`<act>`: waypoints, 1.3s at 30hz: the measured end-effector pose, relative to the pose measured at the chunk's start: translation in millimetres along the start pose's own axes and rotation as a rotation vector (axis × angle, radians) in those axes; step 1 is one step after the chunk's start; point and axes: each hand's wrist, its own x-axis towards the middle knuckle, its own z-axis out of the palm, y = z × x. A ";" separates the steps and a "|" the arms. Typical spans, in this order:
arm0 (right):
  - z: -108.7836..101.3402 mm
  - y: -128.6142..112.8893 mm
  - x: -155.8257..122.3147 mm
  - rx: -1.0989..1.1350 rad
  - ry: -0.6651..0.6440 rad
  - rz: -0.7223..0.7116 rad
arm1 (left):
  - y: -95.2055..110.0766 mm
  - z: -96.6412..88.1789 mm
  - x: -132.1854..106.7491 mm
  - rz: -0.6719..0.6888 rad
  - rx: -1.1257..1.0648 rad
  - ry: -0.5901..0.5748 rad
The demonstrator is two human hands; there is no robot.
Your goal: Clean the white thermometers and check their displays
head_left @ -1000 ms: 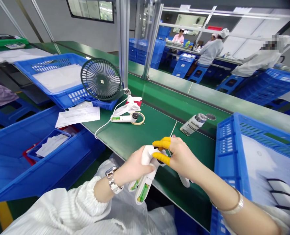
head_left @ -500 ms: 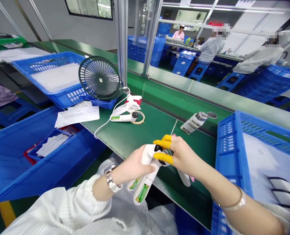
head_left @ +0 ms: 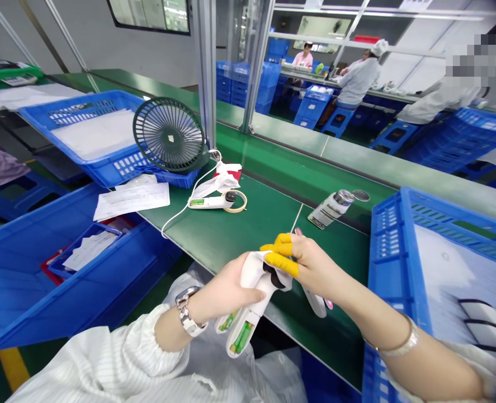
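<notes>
Left hand snug around white devices, bent-fingered right hand against them

The left hand clasps two white devices

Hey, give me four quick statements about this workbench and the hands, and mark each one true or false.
1. The right hand wears yellow finger covers. True.
2. Nothing is gripped on the left. False: the left hand holds a white plastic handheld device with green parts showing.
3. The tape sits in a basket. False: the beige tape ring lies on the green tabletop.
4. The round dark plastic fan is left of the white cylindrical can. True.
</notes>
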 end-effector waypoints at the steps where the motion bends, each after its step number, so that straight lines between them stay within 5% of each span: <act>1: -0.7 -0.6 0.1 0.007 -0.004 -0.009 | -0.8 0.2 -0.1 0.001 -0.002 -0.003; 28: -1.1 -9.3 -2.5 -0.040 0.067 0.019 | 3.4 3.6 -2.9 0.072 0.095 0.085; 35: 0.5 -13.5 -6.8 0.324 0.226 0.163 | 15.3 10.7 -12.9 0.121 0.242 0.174; 39: -7.6 -11.0 -9.7 0.392 0.334 0.206 | 26.6 7.3 -17.9 0.099 0.142 0.185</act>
